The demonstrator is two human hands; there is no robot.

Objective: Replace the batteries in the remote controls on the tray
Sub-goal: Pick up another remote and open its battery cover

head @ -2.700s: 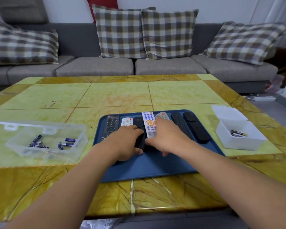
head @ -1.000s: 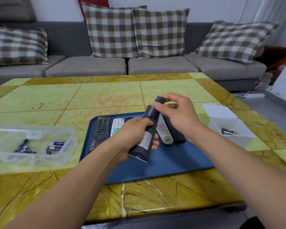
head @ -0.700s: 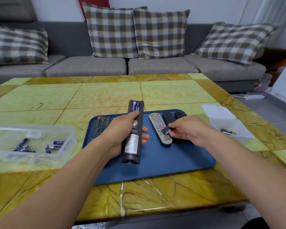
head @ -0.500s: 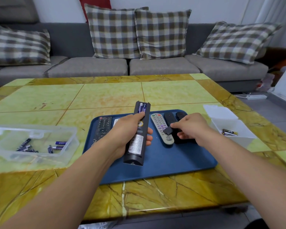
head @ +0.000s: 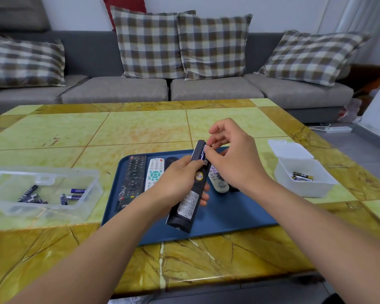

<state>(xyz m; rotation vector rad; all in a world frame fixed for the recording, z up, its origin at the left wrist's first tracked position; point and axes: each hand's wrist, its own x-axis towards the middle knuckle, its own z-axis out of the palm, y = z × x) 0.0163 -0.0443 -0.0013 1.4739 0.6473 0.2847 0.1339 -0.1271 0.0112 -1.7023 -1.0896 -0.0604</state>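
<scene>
Gripping a black remote [head: 190,189] back-up at frame centre above the blue tray [head: 228,218], left hand [head: 178,183] wraps it; right hand [head: 230,159] pinches a battery [head: 203,153] in its open compartment.

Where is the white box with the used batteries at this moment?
In the head view the white box stands on the table at the right side, just beyond the right edge of the blue tray, with its lid open behind it.

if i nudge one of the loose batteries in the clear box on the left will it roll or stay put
It would probably roll: the batteries look like smooth little cylinders lying on their sides. The clear box has raised walls, so they should stay inside. They look rigid and not fragile.
</scene>
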